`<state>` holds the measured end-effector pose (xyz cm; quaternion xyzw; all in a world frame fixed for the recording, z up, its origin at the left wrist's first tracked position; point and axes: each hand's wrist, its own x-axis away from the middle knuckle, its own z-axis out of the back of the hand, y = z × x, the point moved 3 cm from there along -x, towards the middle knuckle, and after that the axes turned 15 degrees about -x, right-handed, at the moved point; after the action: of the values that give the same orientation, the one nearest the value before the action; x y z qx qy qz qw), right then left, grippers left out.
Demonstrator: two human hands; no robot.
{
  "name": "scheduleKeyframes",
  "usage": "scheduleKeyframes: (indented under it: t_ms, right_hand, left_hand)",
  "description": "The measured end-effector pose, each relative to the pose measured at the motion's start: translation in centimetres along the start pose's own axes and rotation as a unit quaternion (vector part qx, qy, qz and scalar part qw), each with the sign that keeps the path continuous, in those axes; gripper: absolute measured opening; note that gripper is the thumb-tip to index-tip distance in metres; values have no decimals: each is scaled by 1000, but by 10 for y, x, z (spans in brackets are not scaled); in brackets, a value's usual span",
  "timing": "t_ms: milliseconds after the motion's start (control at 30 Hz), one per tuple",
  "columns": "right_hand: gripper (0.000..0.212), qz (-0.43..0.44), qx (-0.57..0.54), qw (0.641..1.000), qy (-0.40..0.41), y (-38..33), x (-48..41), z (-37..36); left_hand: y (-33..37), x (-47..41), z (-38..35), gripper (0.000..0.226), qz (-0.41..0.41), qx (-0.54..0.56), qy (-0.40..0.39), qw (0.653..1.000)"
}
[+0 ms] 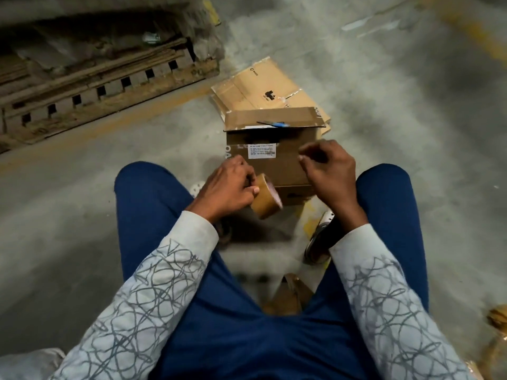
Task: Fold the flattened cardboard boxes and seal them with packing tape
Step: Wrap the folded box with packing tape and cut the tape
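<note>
A folded-up cardboard box (274,163) with a white label stands on the floor between my knees, its far flap raised. A blue cutter (274,123) lies on that flap. My left hand (230,187) grips a brown roll of packing tape (266,198) just left of the box's near edge. My right hand (326,165) hovers over the box's right side, thumb and fingers pinched together; whether a tape end is between them I cannot tell. Flattened cardboard boxes (263,86) lie on the floor behind the box.
A wooden pallet (96,78) with stacked cardboard sits at the far left. My feet in sandals (318,237) rest near the box. Cardboard scraps (288,297) lie between my legs, and more brown material (496,319) at the right edge. Concrete floor surrounds me.
</note>
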<state>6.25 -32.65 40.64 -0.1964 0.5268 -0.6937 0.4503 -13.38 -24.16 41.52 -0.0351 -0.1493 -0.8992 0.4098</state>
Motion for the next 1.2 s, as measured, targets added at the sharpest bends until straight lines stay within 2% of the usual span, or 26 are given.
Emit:
scheduleKeyframes:
  t_ms: [100, 200, 267, 367, 467, 633, 733, 867, 1000, 1100, 1200]
  right_hand:
    - [21, -28, 33, 998, -40, 8, -52, -13]
    - [27, -44, 84, 989, -113, 31, -99, -39]
    - [30, -54, 124, 982, -134, 53, -125, -53]
    - [42, -74, 175, 969, -159, 87, -143, -68]
    - [49, -72, 189, 961, -187, 106, -149, -83]
    - [31, -61, 221, 951, -206, 120, -160, -91]
    - [23, -86, 213, 947, -224, 123, -163, -95]
    - [10, -160, 209, 935, -238, 129, -167, -103]
    - [9, -165, 214, 931, -247, 131, -166, -109]
    - [10, -182, 197, 932, -246, 134, -165, -110]
    - [12, -171, 196, 935, -241, 131, -168, -103]
  left_hand:
    - [-10, -22, 0, 11, -22, 12, -10, 1000]
    - [-26, -50, -3, 5, -6, 105, -19, 994]
    - [-41, -70, -11, 2, 23, 171, -10, 985]
    - [-61, -95, -28, 14, 83, 278, 7, 957]
    - [-68, -118, -36, 12, 97, 320, 26, 942]
    - [-60, -146, -51, 18, 67, 346, -23, 936]
    - [-62, -156, -65, 20, 94, 377, -22, 921]
    - [-65, -161, -79, 22, 159, 430, 8, 888]
    - [-68, -162, -92, 18, 199, 451, 20, 870]
    - [-68, -162, -96, 9, 195, 446, 15, 873]
    - [-69, -161, -98, 13, 192, 437, 17, 879]
